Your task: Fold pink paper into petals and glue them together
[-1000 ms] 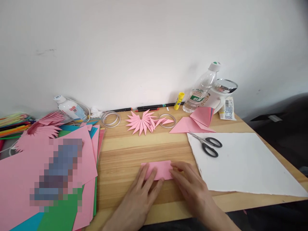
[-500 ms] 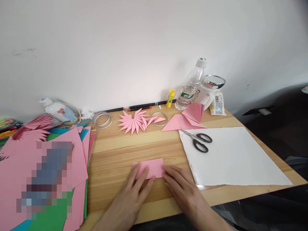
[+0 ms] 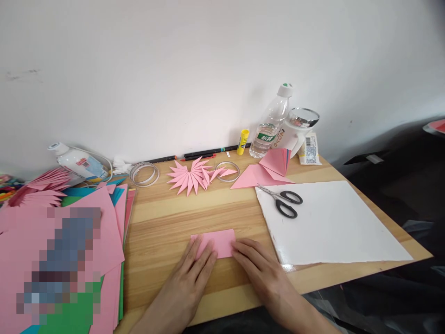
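A small folded rectangle of pink paper lies flat on the wooden table in front of me. My left hand rests on its left part, fingers stretched out and pressing it down. At the paper's right edge, the fingertips of my right hand touch it with the fingers extended; the thumb is hidden beneath. Beyond the hands sits a fan-like ring of pointed folded pink pieces. Black-handled scissors lie on a white board to the right.
Stacked coloured paper fills the left side, with a blurred object on top. Along the wall are a white bottle, tape rolls, pens, a glue stick, a water bottle and a mug. Folded pink sheets lie before them.
The view has shifted slightly, so most things sit a little further left. My left fingers have drawn closer together on the paper. The paper stays flat between my hands.
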Available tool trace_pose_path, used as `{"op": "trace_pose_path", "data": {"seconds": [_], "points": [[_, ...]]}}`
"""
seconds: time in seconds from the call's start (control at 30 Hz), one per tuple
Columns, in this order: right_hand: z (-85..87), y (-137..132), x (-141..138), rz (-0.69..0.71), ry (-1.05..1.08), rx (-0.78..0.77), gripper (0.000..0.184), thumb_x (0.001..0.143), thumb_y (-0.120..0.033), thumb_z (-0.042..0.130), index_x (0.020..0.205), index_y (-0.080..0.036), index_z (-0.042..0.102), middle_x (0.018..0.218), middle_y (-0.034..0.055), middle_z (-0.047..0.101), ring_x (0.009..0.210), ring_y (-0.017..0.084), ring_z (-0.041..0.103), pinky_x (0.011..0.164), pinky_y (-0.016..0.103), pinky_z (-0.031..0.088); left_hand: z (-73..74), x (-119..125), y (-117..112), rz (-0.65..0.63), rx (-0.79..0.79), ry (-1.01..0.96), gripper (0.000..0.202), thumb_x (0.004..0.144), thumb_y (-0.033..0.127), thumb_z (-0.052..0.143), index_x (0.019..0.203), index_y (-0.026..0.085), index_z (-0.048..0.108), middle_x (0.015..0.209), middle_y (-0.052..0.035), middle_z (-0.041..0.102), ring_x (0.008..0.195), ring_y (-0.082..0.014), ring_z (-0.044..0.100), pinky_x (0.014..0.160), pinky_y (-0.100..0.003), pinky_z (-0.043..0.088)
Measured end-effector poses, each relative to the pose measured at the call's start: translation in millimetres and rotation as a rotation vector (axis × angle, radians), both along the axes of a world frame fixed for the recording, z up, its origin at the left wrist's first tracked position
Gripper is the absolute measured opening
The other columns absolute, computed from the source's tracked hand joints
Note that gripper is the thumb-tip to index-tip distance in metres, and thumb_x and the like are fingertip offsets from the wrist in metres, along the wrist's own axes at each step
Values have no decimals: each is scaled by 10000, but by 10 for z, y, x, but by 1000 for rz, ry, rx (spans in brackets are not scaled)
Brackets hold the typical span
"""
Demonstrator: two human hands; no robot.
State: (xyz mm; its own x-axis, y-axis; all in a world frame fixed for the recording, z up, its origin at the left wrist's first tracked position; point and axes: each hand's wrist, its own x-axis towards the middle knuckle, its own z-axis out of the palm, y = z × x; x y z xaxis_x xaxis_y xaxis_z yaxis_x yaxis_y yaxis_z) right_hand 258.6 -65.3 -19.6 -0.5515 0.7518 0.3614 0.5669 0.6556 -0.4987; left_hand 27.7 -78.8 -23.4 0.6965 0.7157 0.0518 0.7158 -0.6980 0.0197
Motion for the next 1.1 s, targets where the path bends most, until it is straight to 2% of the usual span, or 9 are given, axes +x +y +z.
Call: {"op": "trace_pose_path", "data": {"seconds": [0.13, 0.27, 0.4, 0.53, 0.6, 0.73, 0.93, 1.0, 1.1], "points": [[24, -6, -22, -13, 1, 7, 357, 905, -116, 321, 1212, -142, 501, 1119, 150, 590, 1134, 235, 500, 918, 413, 491, 6, 3, 13, -15, 44, -13, 523, 864, 119, 406, 1373, 145, 287, 1447, -89, 294, 1348, -322, 83, 1021, -480, 346], [26, -11, -20, 9, -5, 45, 350, 908, -103, 298, 1186, -110, 510, 1089, 159, 598, 1152, 238, 486, 925, 406, 486, 12, 16, 13, -23, 63, -15, 573, 843, 338, 518, 1347, 131, 340, 1430, -112, 324, 1344, -337, 97, 1011, -490, 362], [-11, -7, -6, 25, -2, 71, 321, 904, -92, 320, 1163, -122, 508, 1162, 155, 566, 1202, 234, 443, 940, 397, 475, 9, 19, 2, -12, 79, -3, 569, 842, 334, 522, 1346, 142, 342, 1431, -100, 325, 1342, -330, 114, 1010, -476, 370], [-18, 12, -75, -223, 32, 9, 216, 890, -193, 430, 1080, -170, 529, 1129, 134, 558, 1049, 231, 553, 839, 386, 532, -3, 7, -1, -9, 87, 16, 570, 850, 331, 511, 1357, 152, 323, 1444, -99, 295, 1339, -332, 126, 1004, -483, 377], [-6, 34, -127, -279, 20, -9, 199, 887, -202, 434, 1057, -175, 534, 1076, 128, 559, 960, 228, 583, 776, 385, 550, -8, 10, 0, -9, 106, 11, 559, 855, 330, 502, 1354, 150, 327, 1440, -102, 303, 1336, -337, 135, 993, -485, 390], [-1, 103, -179, -249, -26, -14, 192, 895, -144, 380, 963, -172, 558, 985, 114, 548, 840, 201, 580, 686, 358, 549, -11, 80, -4, 20, 159, 18, 509, 864, 326, 485, 1322, 129, 381, 1409, -113, 360, 1328, -339, 161, 979, -472, 412], [-53, 110, -155, -214, 0, 59, 208, 883, -117, 396, 950, -170, 586, 1020, 123, 578, 908, 218, 574, 720, 357, 531, -26, 217, -29, 99, 208, -9, 518, 859, 378, 472, 1279, 77, 431, 1368, -168, 404, 1321, -363, 146, 973, -502, 408], [-41, 87, -152, -287, 82, -5, 186, 882, -152, 417, 923, -176, 597, 951, 107, 615, 835, 203, 609, 688, 333, 538, -38, 224, -32, 96, 211, -47, 472, 885, 321, 443, 1282, 65, 421, 1366, -170, 406, 1322, -356, 155, 975, -502, 403], [14, 94, -149, -396, 201, -244, 147, 865, -221, 460, 863, -174, 600, 799, 75, 660, 675, 186, 644, 606, 305, 545, -56, 216, -28, 90, 211, -90, 431, 903, 239, 410, 1291, 50, 399, 1368, -178, 400, 1322, -351, 166, 976, -516, 392]]}}
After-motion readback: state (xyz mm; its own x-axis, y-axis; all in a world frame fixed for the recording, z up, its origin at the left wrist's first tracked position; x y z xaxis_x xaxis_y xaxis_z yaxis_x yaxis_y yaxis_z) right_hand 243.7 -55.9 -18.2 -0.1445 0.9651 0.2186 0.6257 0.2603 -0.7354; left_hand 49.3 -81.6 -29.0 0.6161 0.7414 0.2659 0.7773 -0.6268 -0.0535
